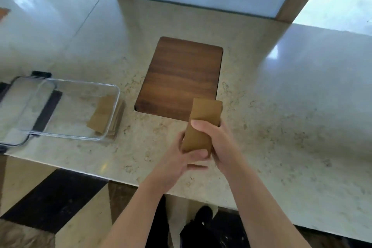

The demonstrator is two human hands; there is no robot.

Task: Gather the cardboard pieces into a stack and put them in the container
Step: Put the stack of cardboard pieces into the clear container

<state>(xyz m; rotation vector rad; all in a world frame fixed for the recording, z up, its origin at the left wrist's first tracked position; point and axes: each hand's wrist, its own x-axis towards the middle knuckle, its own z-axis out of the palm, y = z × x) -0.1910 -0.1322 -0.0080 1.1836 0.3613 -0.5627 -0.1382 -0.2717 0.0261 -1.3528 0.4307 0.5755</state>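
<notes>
A stack of brown cardboard pieces (pixel 203 121) is held above the counter between both hands, just in front of the near edge of a dark wooden board. My left hand (pixel 181 163) grips its lower left corner from below. My right hand (pixel 219 143) wraps its right side, thumb across the top face. A clear glass container (pixel 66 82) stands on the counter to the left, apart from my hands. Inside it, against the right wall, lie more cardboard pieces (pixel 103 113).
A dark wooden board (pixel 181 74) is set in the marble counter (pixel 281 106) beyond my hands. A clear lid with black clips (pixel 24 106) lies under or beside the container at the left. The counter's front edge runs just below my wrists.
</notes>
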